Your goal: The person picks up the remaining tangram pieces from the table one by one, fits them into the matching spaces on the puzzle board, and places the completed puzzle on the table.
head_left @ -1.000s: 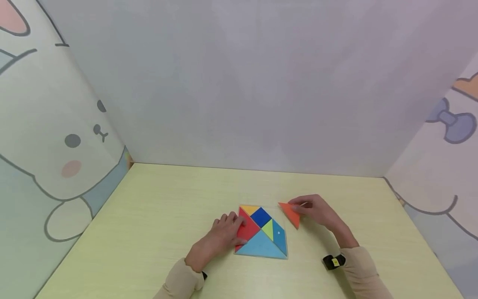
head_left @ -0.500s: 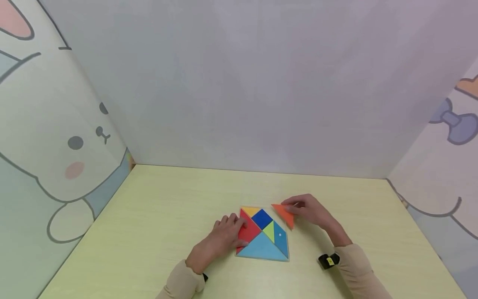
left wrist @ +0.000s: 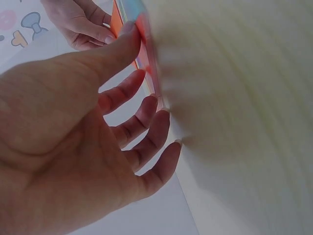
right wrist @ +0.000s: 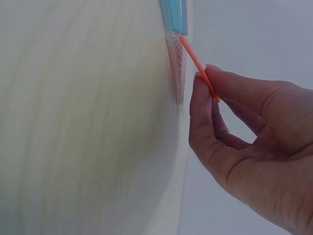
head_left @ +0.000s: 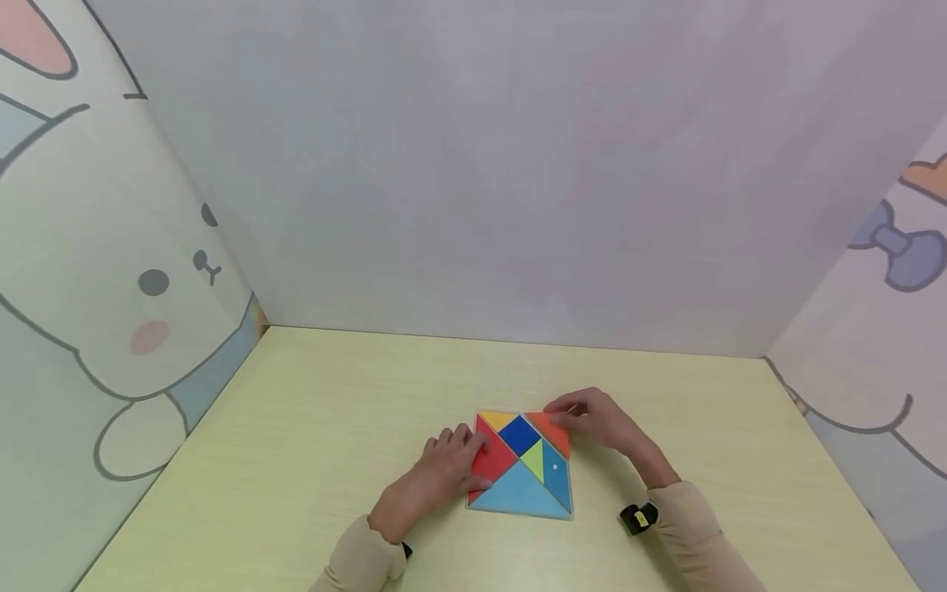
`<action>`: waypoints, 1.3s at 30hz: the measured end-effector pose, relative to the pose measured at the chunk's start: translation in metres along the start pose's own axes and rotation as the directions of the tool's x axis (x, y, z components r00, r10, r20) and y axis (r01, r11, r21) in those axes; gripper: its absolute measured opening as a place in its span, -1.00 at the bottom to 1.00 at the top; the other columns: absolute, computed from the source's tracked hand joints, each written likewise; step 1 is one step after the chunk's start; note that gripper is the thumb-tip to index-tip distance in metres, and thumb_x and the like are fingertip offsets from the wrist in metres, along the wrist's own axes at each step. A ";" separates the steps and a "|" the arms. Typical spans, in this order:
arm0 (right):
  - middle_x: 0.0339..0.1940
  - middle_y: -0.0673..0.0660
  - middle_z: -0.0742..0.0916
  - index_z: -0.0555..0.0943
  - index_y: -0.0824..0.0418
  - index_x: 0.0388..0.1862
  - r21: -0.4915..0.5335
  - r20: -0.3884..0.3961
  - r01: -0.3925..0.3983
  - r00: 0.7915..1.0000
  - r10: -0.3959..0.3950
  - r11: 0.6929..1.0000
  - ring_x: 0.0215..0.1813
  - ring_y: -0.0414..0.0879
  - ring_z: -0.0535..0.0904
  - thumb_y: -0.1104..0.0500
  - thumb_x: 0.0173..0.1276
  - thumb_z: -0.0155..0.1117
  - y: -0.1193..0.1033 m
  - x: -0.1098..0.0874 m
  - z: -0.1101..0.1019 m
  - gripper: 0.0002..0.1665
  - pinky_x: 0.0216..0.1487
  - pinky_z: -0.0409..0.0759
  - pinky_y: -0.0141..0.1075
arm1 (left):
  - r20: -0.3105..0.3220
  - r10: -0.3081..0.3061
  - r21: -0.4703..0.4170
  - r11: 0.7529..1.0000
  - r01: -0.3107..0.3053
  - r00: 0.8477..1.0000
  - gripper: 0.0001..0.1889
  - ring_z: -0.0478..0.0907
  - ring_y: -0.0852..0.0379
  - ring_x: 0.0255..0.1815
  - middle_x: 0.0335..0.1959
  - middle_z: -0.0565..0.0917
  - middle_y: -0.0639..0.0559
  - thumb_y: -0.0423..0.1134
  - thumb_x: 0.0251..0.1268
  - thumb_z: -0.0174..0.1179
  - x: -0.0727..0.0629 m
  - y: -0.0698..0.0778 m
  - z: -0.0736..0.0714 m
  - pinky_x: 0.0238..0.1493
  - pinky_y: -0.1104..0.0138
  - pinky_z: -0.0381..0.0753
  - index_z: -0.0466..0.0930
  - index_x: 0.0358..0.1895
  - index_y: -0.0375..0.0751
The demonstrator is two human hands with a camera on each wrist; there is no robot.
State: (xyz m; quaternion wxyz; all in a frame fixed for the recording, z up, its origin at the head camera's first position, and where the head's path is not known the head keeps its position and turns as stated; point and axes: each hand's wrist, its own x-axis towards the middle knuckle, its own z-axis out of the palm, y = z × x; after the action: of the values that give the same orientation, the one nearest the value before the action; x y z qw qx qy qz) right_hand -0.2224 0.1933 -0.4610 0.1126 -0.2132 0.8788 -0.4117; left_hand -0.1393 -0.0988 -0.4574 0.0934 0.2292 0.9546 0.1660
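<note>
In the head view, a square tray (head_left: 521, 515) of tangram pieces lies on the table. My left hand (head_left: 444, 464) rests at its left side, with fingertips and thumb on the red triangle (head_left: 494, 455). In the left wrist view, the left hand's (left wrist: 93, 122) fingers curve loosely down by the tray edge. My right hand (head_left: 602, 421) pinches an orange triangle (head_left: 553, 432) over the tray's far right corner. In the right wrist view, that orange triangle (right wrist: 199, 66) tilts, its lower end beside a blue piece (right wrist: 172, 17) and its other end raised between thumb and fingers.
Yellow (head_left: 497, 419), dark blue (head_left: 520, 435), lime green (head_left: 533, 460), light blue (head_left: 521, 490) and mid-blue (head_left: 556, 473) pieces lie flat in the tray. Wood-grain tabletop (head_left: 333, 411) surrounds it, with a pale wall (head_left: 473, 164) behind.
My right hand has moved left, carrying the orange triangle from beside the tray to over its far right corner. The left hand stays on the red piece.
</note>
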 end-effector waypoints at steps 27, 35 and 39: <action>-0.10 0.12 0.77 0.74 0.30 0.01 -0.094 -0.012 0.050 0.999 -0.051 0.994 -0.10 -0.03 0.63 0.29 0.45 0.34 -0.003 0.001 0.012 -0.79 -0.06 0.65 -0.25 | -0.006 0.020 -0.005 1.000 -0.020 1.000 -0.51 0.38 0.04 0.00 -0.07 0.43 0.01 0.04 0.30 0.41 -0.001 0.000 -0.001 -0.10 0.23 0.37 0.44 0.13 -0.08; -0.01 0.21 0.75 0.70 0.36 0.10 -0.088 0.022 0.126 0.992 -0.125 0.988 0.00 0.09 0.66 0.38 0.42 0.33 0.000 -0.004 0.010 -0.70 0.00 0.67 -0.23 | 0.002 0.010 -0.004 1.000 -0.010 1.000 -0.51 0.37 0.04 0.02 -0.06 0.42 0.01 0.05 0.30 0.41 -0.001 0.001 -0.001 -0.07 0.21 0.39 0.44 0.14 -0.07; 0.00 0.22 0.73 0.69 0.36 0.12 -0.086 0.030 0.132 0.991 -0.130 0.988 0.01 0.11 0.65 0.40 0.41 0.33 -0.001 -0.005 0.010 -0.69 0.02 0.67 -0.16 | 0.007 0.006 -0.010 1.000 -0.006 1.000 -0.51 0.38 0.04 0.03 -0.06 0.42 0.02 0.04 0.30 0.41 0.000 0.001 -0.001 -0.06 0.21 0.39 0.44 0.14 -0.07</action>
State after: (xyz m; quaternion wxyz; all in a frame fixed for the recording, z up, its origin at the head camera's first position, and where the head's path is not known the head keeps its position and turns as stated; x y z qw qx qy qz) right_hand -0.2143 0.1883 -0.4669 0.0864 -0.2802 0.8787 -0.3768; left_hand -0.1391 -0.0988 -0.4560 0.0976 0.2319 0.9527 0.1703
